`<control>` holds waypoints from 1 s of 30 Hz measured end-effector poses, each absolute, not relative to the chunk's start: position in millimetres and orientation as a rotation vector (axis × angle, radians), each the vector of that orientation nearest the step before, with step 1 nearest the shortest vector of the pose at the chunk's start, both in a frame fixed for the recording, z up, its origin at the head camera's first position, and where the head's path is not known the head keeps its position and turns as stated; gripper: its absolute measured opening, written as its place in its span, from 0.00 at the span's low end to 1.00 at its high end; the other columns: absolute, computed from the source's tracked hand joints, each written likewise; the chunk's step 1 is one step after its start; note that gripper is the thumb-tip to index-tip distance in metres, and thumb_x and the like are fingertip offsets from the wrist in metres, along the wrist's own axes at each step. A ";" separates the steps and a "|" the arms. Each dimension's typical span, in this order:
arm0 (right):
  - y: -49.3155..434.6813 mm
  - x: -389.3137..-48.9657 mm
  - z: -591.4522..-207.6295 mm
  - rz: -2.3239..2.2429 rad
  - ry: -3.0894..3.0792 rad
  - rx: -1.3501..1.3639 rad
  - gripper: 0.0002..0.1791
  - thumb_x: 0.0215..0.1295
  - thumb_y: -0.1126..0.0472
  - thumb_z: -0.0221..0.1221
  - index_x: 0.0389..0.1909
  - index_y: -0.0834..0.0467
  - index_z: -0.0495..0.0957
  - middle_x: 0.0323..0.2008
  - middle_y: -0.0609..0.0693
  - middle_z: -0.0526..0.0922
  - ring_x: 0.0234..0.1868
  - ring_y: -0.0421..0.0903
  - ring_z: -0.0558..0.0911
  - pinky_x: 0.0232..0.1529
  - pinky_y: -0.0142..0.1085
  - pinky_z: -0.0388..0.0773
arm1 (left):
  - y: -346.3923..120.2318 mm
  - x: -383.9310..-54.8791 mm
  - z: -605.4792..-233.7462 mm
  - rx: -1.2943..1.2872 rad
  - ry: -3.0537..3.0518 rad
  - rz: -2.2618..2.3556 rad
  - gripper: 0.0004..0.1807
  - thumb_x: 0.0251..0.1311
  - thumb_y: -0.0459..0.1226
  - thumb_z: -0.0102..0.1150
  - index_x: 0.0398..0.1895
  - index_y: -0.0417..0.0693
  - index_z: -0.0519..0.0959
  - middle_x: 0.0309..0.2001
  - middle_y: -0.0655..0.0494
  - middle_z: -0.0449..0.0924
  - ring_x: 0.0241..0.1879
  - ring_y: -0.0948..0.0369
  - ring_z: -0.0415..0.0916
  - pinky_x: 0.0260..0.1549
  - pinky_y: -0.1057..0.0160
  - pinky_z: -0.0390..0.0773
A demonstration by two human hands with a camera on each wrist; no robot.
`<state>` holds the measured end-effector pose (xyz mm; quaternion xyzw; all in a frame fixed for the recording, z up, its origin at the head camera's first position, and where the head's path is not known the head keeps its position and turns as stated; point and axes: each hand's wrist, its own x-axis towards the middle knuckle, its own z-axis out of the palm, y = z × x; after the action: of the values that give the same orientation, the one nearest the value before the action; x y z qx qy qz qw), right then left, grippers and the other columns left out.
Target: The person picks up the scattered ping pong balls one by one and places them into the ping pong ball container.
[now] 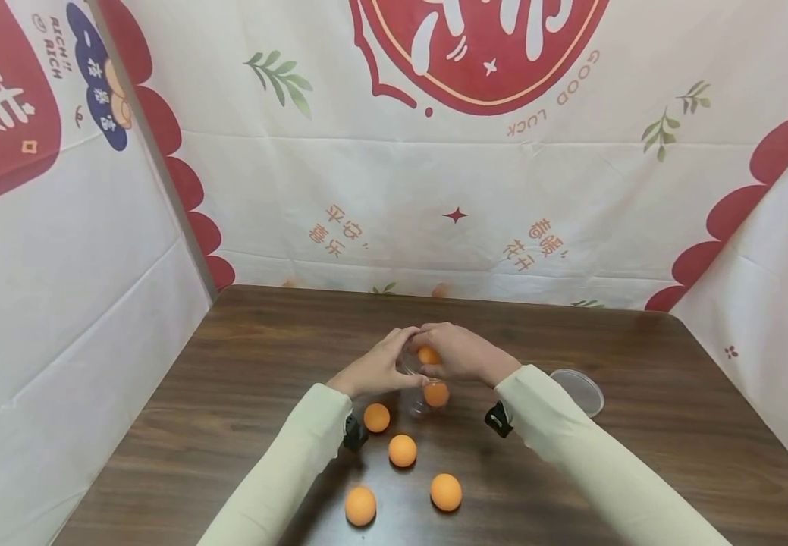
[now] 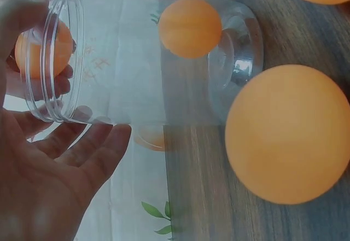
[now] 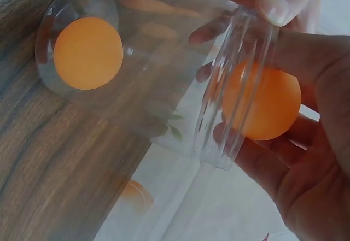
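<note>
A clear plastic jar (image 2: 126, 71) with a ridged neck stands on the table, an orange ball (image 3: 88, 53) inside it near the bottom. My left hand (image 1: 383, 365) grips the jar around its neck, thumb on the near side and fingers along the far side. At the jar's mouth my right hand (image 1: 465, 353) holds another orange ball (image 3: 268, 101) between thumb and fingers; this ball overlaps the rim in both wrist views. Closest to the jar on the table lies a loose orange ball (image 1: 376, 418), beside the left wrist.
Toward the front of the brown wooden table (image 1: 182, 455) lie more orange balls (image 1: 403, 450), spread apart below the hands. A round clear lid (image 1: 579, 392) lies to the right, past the right forearm. White printed cloth (image 1: 394, 182) hangs behind and along both sides.
</note>
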<state>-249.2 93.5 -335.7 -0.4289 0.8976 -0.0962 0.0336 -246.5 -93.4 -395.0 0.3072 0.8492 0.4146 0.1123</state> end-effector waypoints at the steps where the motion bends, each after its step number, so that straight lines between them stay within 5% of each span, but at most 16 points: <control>1: 93.1 -249.6 -336.2 -0.286 2.763 -1.318 0.17 0.56 0.63 0.67 0.48 0.58 0.81 0.43 0.51 0.81 0.38 0.42 0.77 0.41 0.37 0.77 | -93.7 -246.4 -394.6 0.898 2.494 1.214 0.44 0.58 0.46 0.62 0.74 0.49 0.50 0.63 0.51 0.61 0.43 0.61 0.68 0.42 0.66 0.73; 30: 90.8 -252.4 -341.4 -0.251 2.725 -1.269 0.16 0.58 0.62 0.65 0.48 0.59 0.80 0.47 0.53 0.80 0.47 0.50 0.81 0.46 0.42 0.79 | -93.3 -245.9 -394.7 0.867 2.465 1.199 0.44 0.60 0.46 0.61 0.74 0.49 0.48 0.61 0.50 0.61 0.44 0.62 0.70 0.45 0.65 0.73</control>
<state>-252.4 90.8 -341.4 -0.4199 0.9016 -0.0832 0.0625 -245.9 -93.3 -394.7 0.2988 0.8498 0.4134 0.1331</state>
